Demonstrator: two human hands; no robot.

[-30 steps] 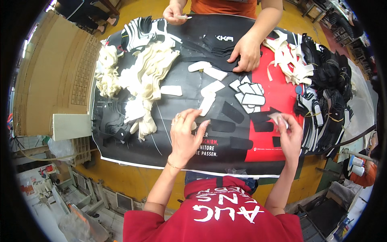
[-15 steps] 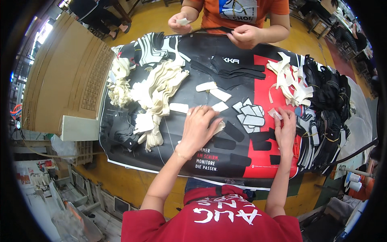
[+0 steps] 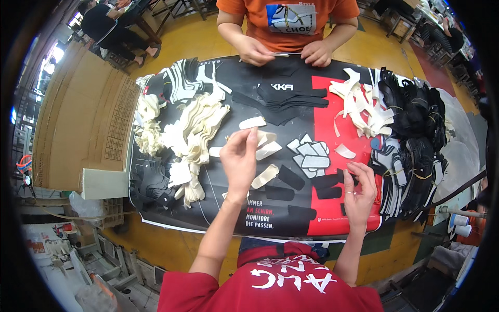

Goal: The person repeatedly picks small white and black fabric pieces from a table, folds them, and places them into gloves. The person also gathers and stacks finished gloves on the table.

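My left hand point(image 3: 240, 164) is raised over the table's middle, fingertips pressed together; what they pinch, if anything, is hidden. Beside its fingers lie overlapping cream fabric pieces point(image 3: 270, 150), and another cream piece point(image 3: 265, 176) lies at its right. My right hand point(image 3: 360, 197) hovers over the red area, thumb and fingers apart, holding nothing visible. A small cream piece point(image 3: 345, 151) rests just beyond its fingertips. Black fabric pieces point(image 3: 328, 193) are to its left. Between my hands sits a heap of white, dark-edged pieces point(image 3: 311, 156).
Cream strips point(image 3: 200, 125) are piled left, beside a tall cardboard box point(image 3: 78, 119). Dark bundles point(image 3: 416, 112) and striped strips point(image 3: 405, 171) fill the right end. Across the table, a person in orange point(image 3: 288, 36) handles a small pale piece at the far edge.
My right hand has let go of the small cream piece and drawn back nearer me. My left hand has lifted, its spread fingers now together. The other person's hands have come closer together.
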